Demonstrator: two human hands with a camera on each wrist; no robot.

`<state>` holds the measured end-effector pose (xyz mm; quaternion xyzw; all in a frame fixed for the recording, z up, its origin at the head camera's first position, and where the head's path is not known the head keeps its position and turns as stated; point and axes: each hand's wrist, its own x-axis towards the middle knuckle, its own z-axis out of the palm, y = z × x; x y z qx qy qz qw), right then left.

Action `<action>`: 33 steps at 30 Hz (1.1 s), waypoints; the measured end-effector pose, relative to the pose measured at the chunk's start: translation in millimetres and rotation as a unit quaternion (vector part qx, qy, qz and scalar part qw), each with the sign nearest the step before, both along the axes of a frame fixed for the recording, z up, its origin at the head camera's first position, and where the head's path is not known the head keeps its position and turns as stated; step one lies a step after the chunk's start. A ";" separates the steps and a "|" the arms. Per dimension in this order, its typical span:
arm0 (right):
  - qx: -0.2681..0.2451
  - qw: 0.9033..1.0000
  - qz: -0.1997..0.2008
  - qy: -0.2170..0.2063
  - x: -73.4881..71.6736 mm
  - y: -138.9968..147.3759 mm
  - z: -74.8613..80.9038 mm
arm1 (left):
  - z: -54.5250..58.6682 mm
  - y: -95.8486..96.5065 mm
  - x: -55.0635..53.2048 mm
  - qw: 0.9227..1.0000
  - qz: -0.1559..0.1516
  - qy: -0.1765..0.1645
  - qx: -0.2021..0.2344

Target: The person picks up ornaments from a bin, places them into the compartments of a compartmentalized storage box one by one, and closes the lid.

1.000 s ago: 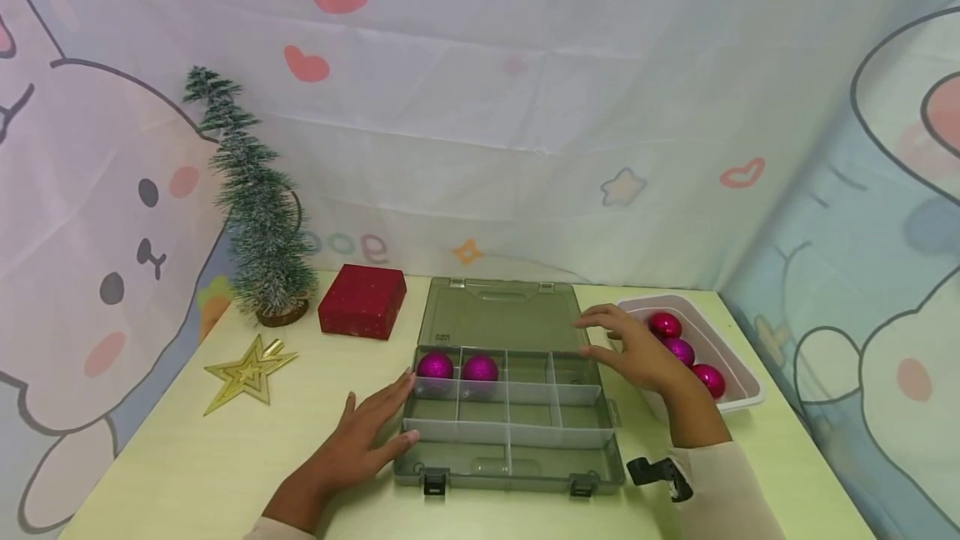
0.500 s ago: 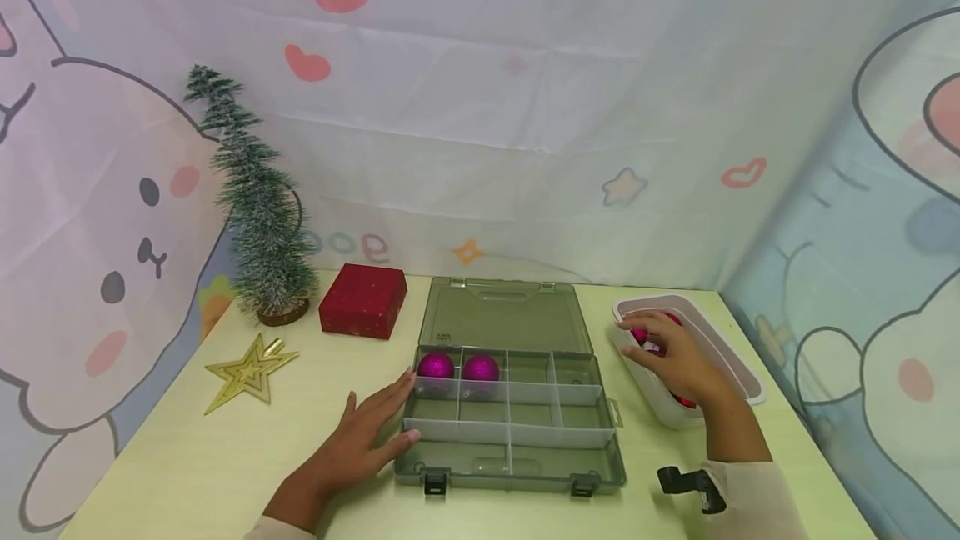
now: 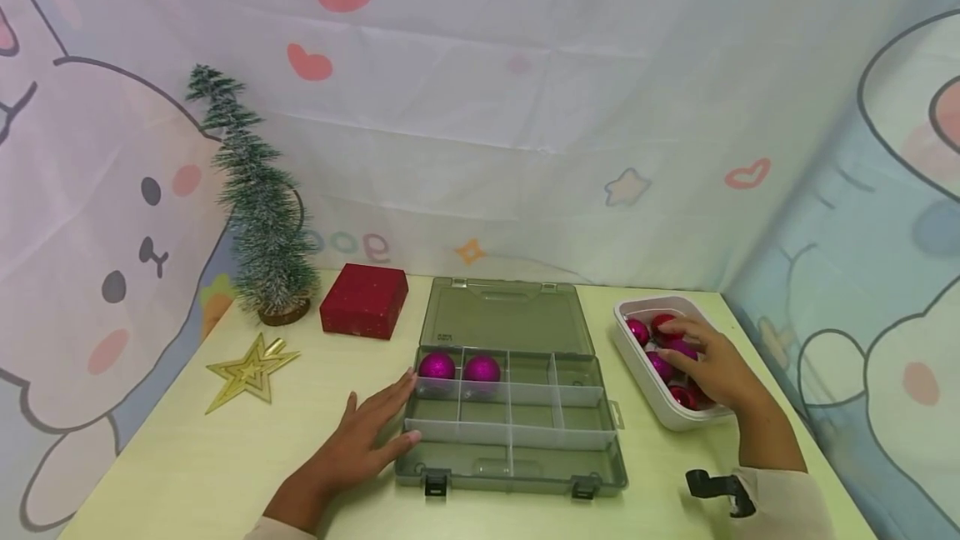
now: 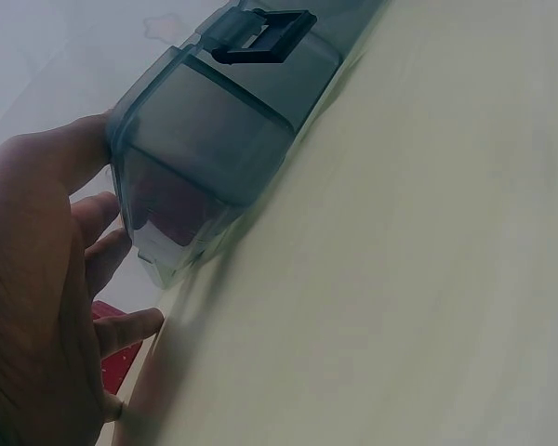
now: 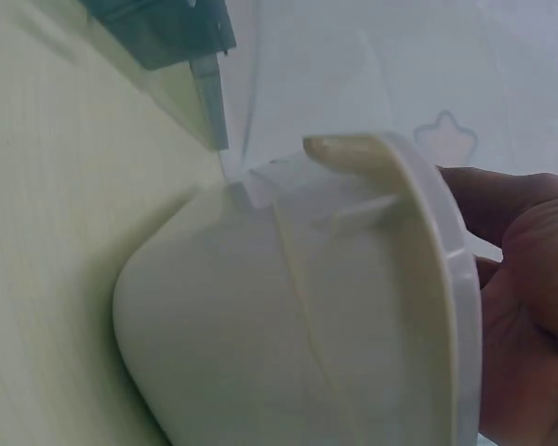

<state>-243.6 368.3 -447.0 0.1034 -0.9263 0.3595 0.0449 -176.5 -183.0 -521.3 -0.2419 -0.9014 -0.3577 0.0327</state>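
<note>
An organizer box (image 3: 558,461) of smoky green plastic lies with its lid raised at the back. Two purple glitter balls (image 3: 459,369) occupy the first two compartments of its back row. My left hand (image 3: 356,440) rests along the box's left side, fingers extended and thumb at the edge; the left wrist view shows the same hand (image 4: 37,251) against the box wall. On the right, my right hand (image 3: 712,365) reaches over a white container (image 3: 651,382), thumb and fingers spread around a purple ball (image 3: 682,348). Red and purple balls (image 3: 660,367) lie about its fingers.
At the back left stands a frosted mini Christmas tree (image 3: 266,232), with a red box (image 3: 363,301) to its right. A gold star topper (image 3: 253,373) lies in front of the tree. Black latches (image 3: 437,483) stick out from the organizer's front edge. A printed cloth (image 3: 480,132) hangs behind the table.
My right hand has moved right from the organizer's back corner to the white container, then farther over it, uncovering balls on the near left. The left hand has stayed in place.
</note>
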 end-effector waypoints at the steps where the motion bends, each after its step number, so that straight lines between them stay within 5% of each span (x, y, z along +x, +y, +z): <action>1: 0.000 1.000 -0.005 -0.005 -0.4 1.0 -0.2 | -0.2 -0.1 -0.2 1.000 0.000 0.001 -0.001; 8: 0.039 0.999 -0.030 -0.021 -3.9 6.6 -6.3 | -2.4 -1.8 -1.3 1.000 -0.003 0.002 0.002; 15: 0.086 0.996 0.012 0.034 -9.3 9.2 -13.6 | -2.1 -1.5 -1.8 1.000 -0.003 0.005 0.001; 33: 0.144 0.987 0.045 0.060 -13.1 7.2 -16.6 | -0.2 -2.4 0.6 1.000 -0.004 -0.007 0.006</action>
